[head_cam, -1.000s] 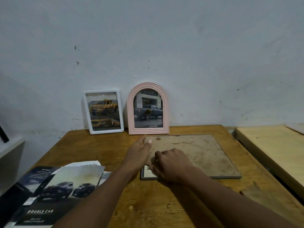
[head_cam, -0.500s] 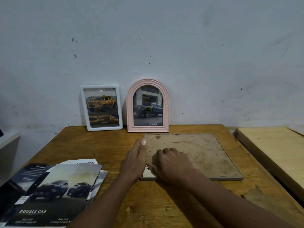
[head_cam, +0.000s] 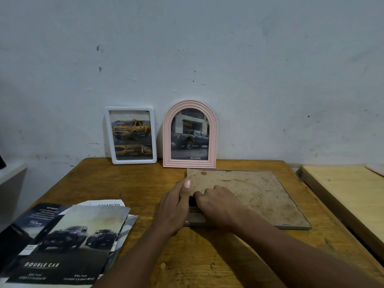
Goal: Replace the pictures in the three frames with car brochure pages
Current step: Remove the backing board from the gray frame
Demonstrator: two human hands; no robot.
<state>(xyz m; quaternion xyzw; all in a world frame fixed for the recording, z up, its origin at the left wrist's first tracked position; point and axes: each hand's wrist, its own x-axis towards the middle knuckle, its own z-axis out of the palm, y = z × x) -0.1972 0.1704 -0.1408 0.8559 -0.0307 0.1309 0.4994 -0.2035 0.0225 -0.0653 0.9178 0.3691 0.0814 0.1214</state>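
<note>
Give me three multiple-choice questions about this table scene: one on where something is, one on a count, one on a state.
1. Relative to the white frame, the pink arched frame stands: A) left B) right C) behind
2. Frames leaning on the wall: A) one B) two C) three
3. The large frame on the table is: A) upright B) hanging C) flat, back up

Answers: 1 B, it stands at the white frame's right. 2 B, only the white and pink ones lean there. 3 C, its brown backing faces up.
</note>
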